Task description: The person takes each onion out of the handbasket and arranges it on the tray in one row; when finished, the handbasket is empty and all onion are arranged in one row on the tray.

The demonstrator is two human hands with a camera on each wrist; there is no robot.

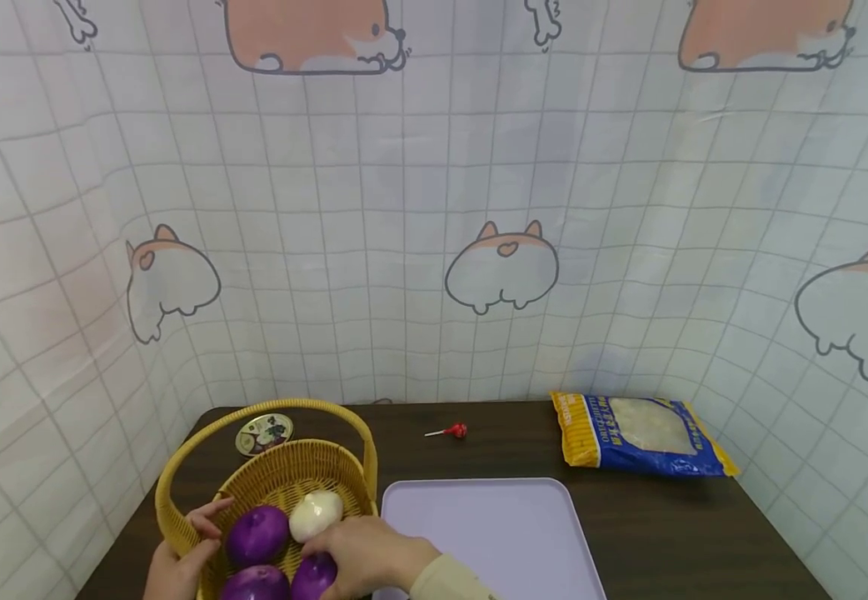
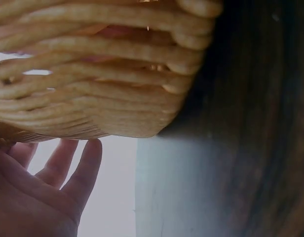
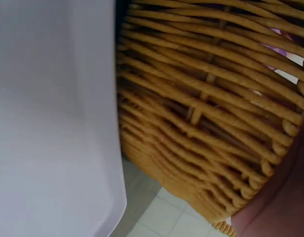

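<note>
A yellow wicker basket [image 1: 291, 467] with a tall arched handle stands at the table's front left. Inside lie several round, shiny purple onions [image 1: 257, 536] and a white onion [image 1: 317, 515]. My left hand [image 1: 177, 567] holds the basket's left rim beside the foot of the handle, fingers on the rim. In the left wrist view, the fingers [image 2: 85, 170] reach up to the woven wall. Over the basket's right side, my right hand [image 1: 366, 552] reaches in and grips the front right purple onion [image 1: 314, 577], partly covering it. The right wrist view shows mostly the basket's outer weave [image 3: 191, 108].
A pale lilac tray [image 1: 490, 525] lies right of the basket. Behind it is a red lollipop [image 1: 458, 430]. A blue and yellow pasta bag [image 1: 640, 433] lies at the back right, a round tin [image 1: 264, 434] behind the basket. A patterned curtain [image 1: 501, 167] surrounds the table.
</note>
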